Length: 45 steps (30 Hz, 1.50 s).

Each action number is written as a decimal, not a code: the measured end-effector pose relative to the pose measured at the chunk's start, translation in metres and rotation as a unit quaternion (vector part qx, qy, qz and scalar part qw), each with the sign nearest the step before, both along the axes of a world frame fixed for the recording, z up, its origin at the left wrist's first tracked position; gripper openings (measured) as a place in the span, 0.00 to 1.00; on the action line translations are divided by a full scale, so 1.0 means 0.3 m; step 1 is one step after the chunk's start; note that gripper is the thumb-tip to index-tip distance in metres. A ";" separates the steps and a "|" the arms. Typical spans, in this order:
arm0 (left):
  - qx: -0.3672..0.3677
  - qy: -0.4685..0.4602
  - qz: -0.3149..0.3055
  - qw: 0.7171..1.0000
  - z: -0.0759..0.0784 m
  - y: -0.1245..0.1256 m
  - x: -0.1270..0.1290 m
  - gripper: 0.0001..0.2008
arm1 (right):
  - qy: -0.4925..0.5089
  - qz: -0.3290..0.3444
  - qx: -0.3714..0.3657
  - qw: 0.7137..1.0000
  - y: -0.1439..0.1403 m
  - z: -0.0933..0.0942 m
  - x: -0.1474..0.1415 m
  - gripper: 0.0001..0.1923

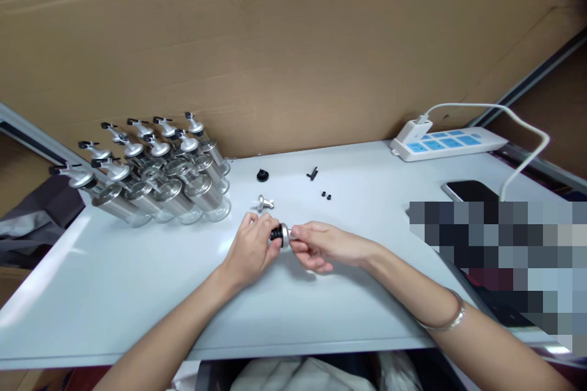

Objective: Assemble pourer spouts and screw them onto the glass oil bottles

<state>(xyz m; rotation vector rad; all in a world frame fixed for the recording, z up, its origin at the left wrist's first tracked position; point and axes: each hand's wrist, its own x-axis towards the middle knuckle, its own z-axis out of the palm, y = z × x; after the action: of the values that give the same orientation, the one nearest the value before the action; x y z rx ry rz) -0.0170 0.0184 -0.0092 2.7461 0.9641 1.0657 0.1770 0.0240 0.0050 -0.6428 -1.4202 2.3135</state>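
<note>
Over the front middle of the table, both hands hold a bottle pourer (285, 235) with a ribbed black stopper and a silver cap and spout. The fingers of my left hand (250, 250) are closed around the black stopper end. My right hand (318, 245) pinches the silver spout between thumb and fingers; its other fingers curl below. Just beyond my left hand lies a loose silver pourer top (265, 203). Farther back are a round black stopper piece (262, 175), a small black lever-shaped part (312, 173) and two tiny black caps (326, 195).
Several glass bottles (213, 204) with metal sleeves stand grouped at the left, some with pourers fitted. A white power strip (452, 143) with a plugged-in charger lies at the back right. Its cable runs to a phone (472, 190). Cardboard (293, 61) walls the back.
</note>
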 end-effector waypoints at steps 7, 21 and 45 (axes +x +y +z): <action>0.060 0.001 0.006 0.998 0.028 -0.007 -0.001 0.17 | -0.002 0.019 0.008 1.000 -0.012 0.008 -0.007 0.24; -0.089 -0.040 0.048 0.994 -0.003 0.014 -0.006 0.22 | -0.272 -0.085 0.447 0.848 -0.035 0.035 -0.028 0.15; -0.002 -0.016 -0.049 0.999 0.018 0.017 -0.018 0.19 | -0.036 -0.001 -0.003 0.999 -0.011 0.005 -0.002 0.16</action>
<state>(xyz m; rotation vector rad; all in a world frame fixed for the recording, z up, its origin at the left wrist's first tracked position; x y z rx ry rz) -0.0225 0.0233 -0.0039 2.7321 0.8159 1.0878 0.1763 0.0207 0.0065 -0.7355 -1.4432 2.3168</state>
